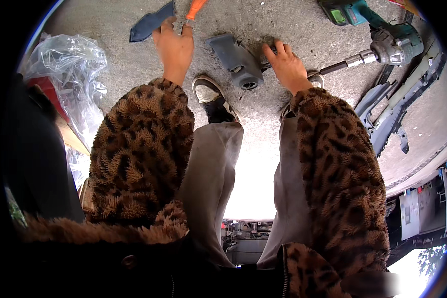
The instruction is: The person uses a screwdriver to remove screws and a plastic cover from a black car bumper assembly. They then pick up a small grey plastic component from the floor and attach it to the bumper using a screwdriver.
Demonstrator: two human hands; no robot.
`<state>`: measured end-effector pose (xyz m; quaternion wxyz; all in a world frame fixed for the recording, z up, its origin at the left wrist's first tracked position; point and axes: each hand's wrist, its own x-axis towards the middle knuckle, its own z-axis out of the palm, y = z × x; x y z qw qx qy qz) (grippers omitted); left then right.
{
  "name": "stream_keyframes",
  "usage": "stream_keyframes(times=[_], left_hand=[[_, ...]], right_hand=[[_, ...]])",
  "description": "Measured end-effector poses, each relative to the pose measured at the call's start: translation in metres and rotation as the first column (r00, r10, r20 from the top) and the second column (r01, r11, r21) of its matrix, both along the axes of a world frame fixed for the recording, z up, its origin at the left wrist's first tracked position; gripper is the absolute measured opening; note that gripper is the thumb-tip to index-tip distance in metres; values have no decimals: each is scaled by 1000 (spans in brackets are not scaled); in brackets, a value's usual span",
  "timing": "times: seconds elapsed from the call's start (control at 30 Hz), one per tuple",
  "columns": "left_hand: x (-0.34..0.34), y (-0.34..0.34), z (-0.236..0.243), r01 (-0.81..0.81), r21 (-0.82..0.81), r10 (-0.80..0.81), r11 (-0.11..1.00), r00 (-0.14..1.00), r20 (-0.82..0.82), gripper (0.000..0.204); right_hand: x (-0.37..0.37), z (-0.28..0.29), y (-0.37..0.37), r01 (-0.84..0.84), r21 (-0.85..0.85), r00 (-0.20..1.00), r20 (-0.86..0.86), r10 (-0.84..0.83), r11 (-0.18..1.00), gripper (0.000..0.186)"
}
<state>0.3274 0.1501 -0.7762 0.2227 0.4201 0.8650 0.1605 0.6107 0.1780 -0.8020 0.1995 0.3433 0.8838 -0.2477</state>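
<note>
My left hand (175, 53) reaches to the floor at the upper left, fingers spread. Its fingertips touch the edge of a flat dark grey plastic trim piece (151, 24), and its thumb lies by the shank of an orange-handled screwdriver (196, 7). Between my hands sits a grey moulded plastic cover (237, 60) with a round opening at its near end. Just right of that cover, my right hand (288, 67) is closed, fingers curled down around something dark that they mostly hide.
A green and black cordless impact wrench (395, 43) with a long socket extension (350, 62) lies at the right. Long grey trim strips (397, 107) rest below it. Crumpled clear plastic wrap (69, 69) is at the left. My shoes (213, 97) stand close to the cover.
</note>
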Motion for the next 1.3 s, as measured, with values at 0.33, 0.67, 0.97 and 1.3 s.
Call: stream_keyframes(times=[0.33, 0.67, 0.97, 1.3], left_hand=[[56, -89, 9, -278, -337, 413, 899, 794, 447, 23], [71, -75, 76, -400, -486, 628, 777, 428, 650, 25], [119, -67, 116, 42, -728, 708, 684, -277, 650, 38], [92, -77, 94, -90, -559, 564, 825, 210, 799, 29]], right_hand=[[3, -17, 7, -48, -201, 983, -184, 10, 978, 28], [10, 47, -23, 671, -370, 663, -89, -744, 642, 10], [-18, 202, -36, 234, -535, 825, -332, -457, 812, 28], [23, 235, 47, 497, -242, 766, -328, -552, 833, 14]])
